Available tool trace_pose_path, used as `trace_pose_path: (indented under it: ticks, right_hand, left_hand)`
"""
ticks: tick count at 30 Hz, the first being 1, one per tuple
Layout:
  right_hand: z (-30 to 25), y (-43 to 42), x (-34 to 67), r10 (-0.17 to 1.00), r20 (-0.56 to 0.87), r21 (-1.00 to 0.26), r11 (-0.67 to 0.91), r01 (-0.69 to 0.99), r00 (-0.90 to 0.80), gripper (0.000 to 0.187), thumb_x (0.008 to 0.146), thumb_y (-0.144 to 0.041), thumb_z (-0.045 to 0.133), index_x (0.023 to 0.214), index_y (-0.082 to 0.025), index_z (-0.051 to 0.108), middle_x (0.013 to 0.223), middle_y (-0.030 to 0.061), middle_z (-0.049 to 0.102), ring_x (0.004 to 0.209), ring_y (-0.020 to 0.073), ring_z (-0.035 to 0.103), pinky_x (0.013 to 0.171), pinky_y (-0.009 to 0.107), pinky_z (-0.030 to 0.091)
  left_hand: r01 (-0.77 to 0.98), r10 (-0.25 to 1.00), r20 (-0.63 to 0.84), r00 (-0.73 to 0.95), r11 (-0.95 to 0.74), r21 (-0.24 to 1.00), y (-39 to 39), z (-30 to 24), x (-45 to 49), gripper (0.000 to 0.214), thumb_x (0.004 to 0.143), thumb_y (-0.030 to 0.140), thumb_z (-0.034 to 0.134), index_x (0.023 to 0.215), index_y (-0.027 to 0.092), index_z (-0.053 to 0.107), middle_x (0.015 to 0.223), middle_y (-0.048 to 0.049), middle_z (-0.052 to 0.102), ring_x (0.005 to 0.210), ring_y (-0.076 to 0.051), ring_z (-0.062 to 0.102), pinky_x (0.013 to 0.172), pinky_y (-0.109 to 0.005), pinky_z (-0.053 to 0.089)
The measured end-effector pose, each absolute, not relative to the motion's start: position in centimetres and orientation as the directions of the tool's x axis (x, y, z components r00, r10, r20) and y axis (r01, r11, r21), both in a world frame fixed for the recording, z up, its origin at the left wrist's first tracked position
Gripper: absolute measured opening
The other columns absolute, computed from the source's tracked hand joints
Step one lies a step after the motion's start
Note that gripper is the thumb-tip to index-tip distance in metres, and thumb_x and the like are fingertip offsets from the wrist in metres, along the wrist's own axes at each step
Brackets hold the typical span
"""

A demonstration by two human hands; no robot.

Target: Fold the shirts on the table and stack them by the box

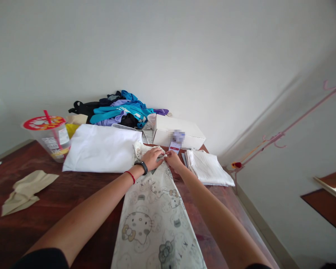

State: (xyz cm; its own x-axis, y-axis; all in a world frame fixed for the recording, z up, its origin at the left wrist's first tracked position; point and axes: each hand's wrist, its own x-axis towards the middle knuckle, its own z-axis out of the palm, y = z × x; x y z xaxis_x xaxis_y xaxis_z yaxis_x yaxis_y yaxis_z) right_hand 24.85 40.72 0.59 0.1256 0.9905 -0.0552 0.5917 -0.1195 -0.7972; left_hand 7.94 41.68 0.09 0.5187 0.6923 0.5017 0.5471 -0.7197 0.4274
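Note:
A long white garment printed with cartoon cats (145, 224) lies in a narrow folded strip down the table, running off the bottom of the picture. At its far end my left hand (153, 158) has its fingers bent onto the cloth, gripping it near the edge. Close beside it, my right hand (173, 160) pinches the right edge of the same garment. The two hands nearly meet, so the fabric between the fingertips is mostly hidden. A smooth folded white cloth (100, 149) touches the garment's far left side.
Behind my hands stand a white box (182, 129) and a small card (174, 146). Folded white clothes (210, 168) lie to the right, a clothes heap (123, 110) at the wall. A plastic cup (49, 138) and beige cloth (30, 188) sit left. A pink rack (277, 138) leans right.

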Motion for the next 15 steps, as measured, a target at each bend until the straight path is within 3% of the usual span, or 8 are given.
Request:
trace_pose_path:
  ticks: [3,6,11,15]
  right_hand:
    - [0.8,40.3,24.8,0.992,-0.005,-0.756,-0.084,0.65,0.123,0.031,0.076,-0.015,0.063,0.106,-0.02,0.058,0.094,0.0053,0.067,0.085,0.0204,0.064,0.072,0.029,0.051]
    - [1.1,39.3,25.1,0.994,0.001,-0.732,-0.074,0.677,0.109,0.037,0.075,-0.02,0.069,0.109,-0.021,0.056,0.1,0.0071,0.067,0.091,0.0233,0.064,0.072,0.03,0.051]
    - [0.5,36.3,26.2,0.99,-0.1,-0.751,-0.141,0.645,0.1,0.043,0.076,-0.03,0.074,0.113,-0.023,0.054,0.095,0.0066,0.068,0.072,0.0216,0.065,0.048,0.026,0.05]
    - [0.1,33.9,27.0,0.986,-0.131,-0.785,-0.168,0.597,0.105,0.036,0.083,-0.035,0.068,0.114,-0.024,0.055,0.083,0.0018,0.068,0.058,0.0167,0.063,0.044,0.025,0.049]
  left_hand:
    - [0.556,0.697,0.472,0.54,-0.716,0.423,41.8,-0.1,7.9,0.031,0.085,0.024,0.068,0.115,0.021,0.063,0.117,-0.0084,0.066,0.112,-0.025,0.061,0.099,-0.039,0.049]
    - [0.569,0.709,0.428,0.56,-0.705,0.423,41.9,-0.4,7.8,0.025,0.086,0.024,0.067,0.111,0.023,0.065,0.117,-0.0064,0.068,0.111,-0.024,0.063,0.096,-0.037,0.051]
    - [0.588,0.722,0.392,0.57,-0.692,0.419,42.2,-0.6,7.8,0.021,0.091,0.03,0.064,0.11,0.023,0.067,0.118,-0.0065,0.069,0.111,-0.024,0.064,0.096,-0.037,0.051]
    - [0.606,0.733,0.391,0.556,-0.68,0.413,42.2,-0.7,8.0,0.021,0.093,0.021,0.055,0.11,0.022,0.068,0.118,-0.0064,0.07,0.112,-0.023,0.064,0.098,-0.036,0.05]
